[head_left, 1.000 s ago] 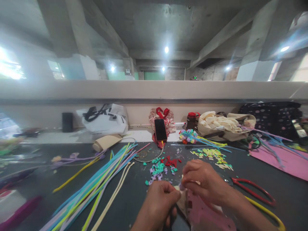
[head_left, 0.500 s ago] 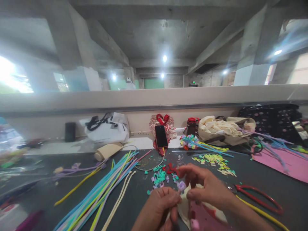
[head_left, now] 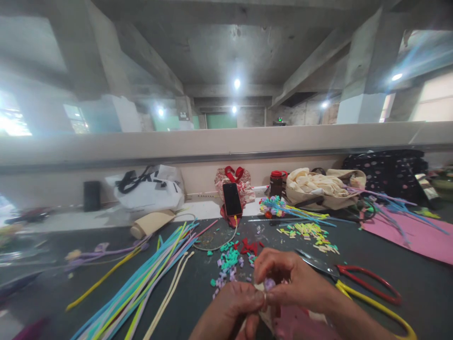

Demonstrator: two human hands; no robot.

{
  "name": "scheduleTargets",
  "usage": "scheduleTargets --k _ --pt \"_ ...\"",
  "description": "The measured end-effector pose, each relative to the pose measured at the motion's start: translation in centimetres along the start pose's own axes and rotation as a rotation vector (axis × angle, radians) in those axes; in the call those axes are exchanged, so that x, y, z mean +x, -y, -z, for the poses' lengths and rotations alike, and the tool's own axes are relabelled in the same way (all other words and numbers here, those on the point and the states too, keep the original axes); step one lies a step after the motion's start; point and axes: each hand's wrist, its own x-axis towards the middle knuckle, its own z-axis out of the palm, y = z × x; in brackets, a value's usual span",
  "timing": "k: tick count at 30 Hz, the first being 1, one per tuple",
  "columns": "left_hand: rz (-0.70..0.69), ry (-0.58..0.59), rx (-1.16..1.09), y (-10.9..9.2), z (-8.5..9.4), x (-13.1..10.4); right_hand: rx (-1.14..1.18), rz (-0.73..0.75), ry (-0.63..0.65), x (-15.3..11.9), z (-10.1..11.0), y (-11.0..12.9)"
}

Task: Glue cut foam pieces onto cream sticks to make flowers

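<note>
Low in the middle of the view, my left hand (head_left: pixel 231 311) and my right hand (head_left: pixel 293 283) meet over the dark table (head_left: pixel 389 264). Between their fingertips they pinch a small purple fuzzy piece (head_left: pixel 269 284). A cream and pink piece (head_left: pixel 293 326) lies under them, mostly hidden. Just beyond the hands sits a heap of small teal, purple and red cut bits (head_left: pixel 231 259).
Long coloured pipe cleaners (head_left: pixel 141 283) fan out at the left. Scissors with red and yellow handles (head_left: pixel 364 288) lie at the right. A phone (head_left: pixel 232 199) on a cable leans against a red bag. Yellow cut bits (head_left: pixel 311 233), a pink sheet (head_left: pixel 417 236) and bags line the back.
Both hands have drawn closer together and lower, fingertips closing around the purple piece. The view has shifted, bringing the scissors' blades into sight.
</note>
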Motion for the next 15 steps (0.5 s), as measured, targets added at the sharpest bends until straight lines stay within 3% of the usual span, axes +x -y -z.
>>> scheduleTargets --k 15 --pt "0.027 0.082 -0.019 -0.30 0.37 -0.09 -0.002 0.042 -0.029 0.02 -0.23 0.08"
